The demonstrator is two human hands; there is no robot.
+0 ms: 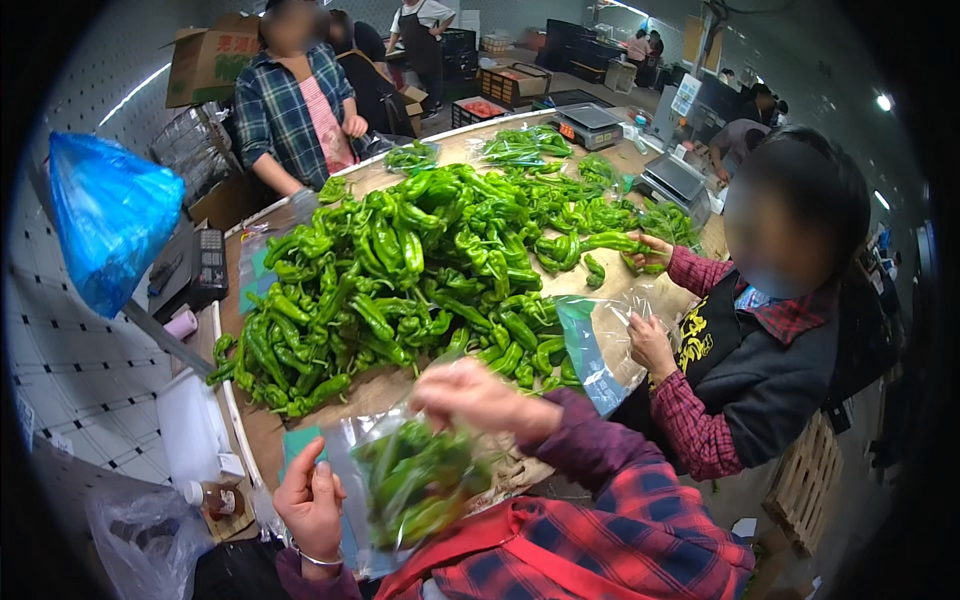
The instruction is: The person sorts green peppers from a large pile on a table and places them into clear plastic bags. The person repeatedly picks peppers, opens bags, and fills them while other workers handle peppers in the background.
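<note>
A clear plastic bag (352, 480) with green peppers (420, 480) inside lies before me at the table's near edge. My left hand (311, 491) is raised at the bag's left side, thumb and index finger up, with nothing visible between them. A green-printed strip of plastic (300, 444) shows behind it. Above the bag's mouth hovers my right hand (472, 394), blurred and with curled fingers; whether it grips the film is unclear. Just beyond both hands rises a large heap of long green peppers (390, 277).
At right, a co-worker (750, 352) holds peppers and a clear bag (600, 345). Another person (300, 112) stands across the table (375, 394). Scales (589, 124) and bagged peppers (517, 146) sit at the far side. A blue plastic bag (112, 217) hangs at left, above a lidded jar (217, 499).
</note>
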